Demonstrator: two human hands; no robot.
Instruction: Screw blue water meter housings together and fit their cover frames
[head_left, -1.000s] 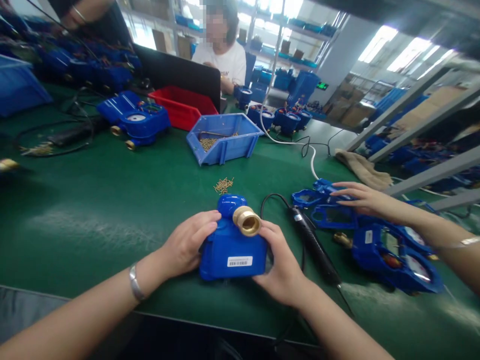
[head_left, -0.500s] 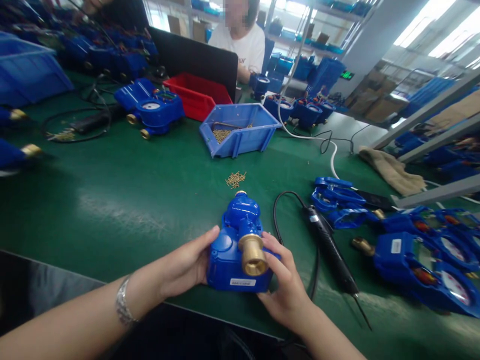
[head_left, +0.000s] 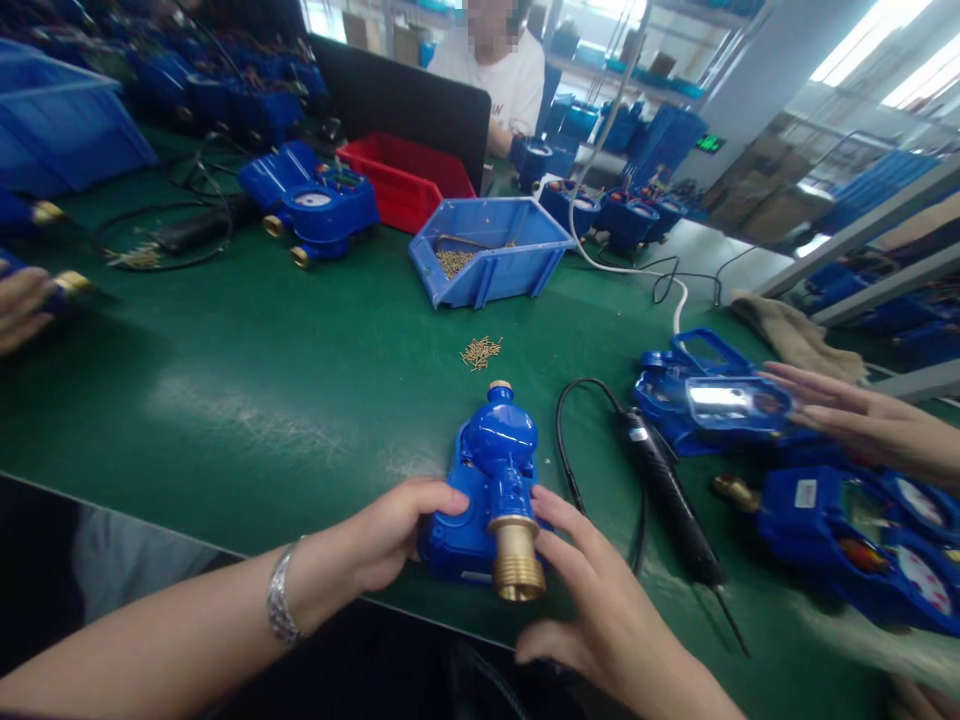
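Observation:
A blue water meter (head_left: 499, 440) with brass threaded ends lies tipped over at the front of the green table, one brass end pointing at me. My left hand (head_left: 397, 525) grips its left side, thumb on top of the blue housing. On the other side, the fingertips of my right hand (head_left: 592, 590) touch the meter beside the brass end, while the thumb is spread well away. The meter's dial is hidden underneath. Beyond it lies a small heap of brass screws (head_left: 481, 352). A black electric screwdriver (head_left: 671, 500) rests to the right.
A blue bin (head_left: 517, 270) holds more screws; a red bin (head_left: 405, 185) stands behind. Another person's hand (head_left: 862, 415) is at a blue cover with a clear window (head_left: 735, 400). Another hand (head_left: 22, 305) touches a meter at far left. More meters (head_left: 847, 540) sit at right.
The water meter has tilted further, its brass end swinging down toward me. My right thumb has come off it. Other people's hands have appeared at left and right, with a cover at right.

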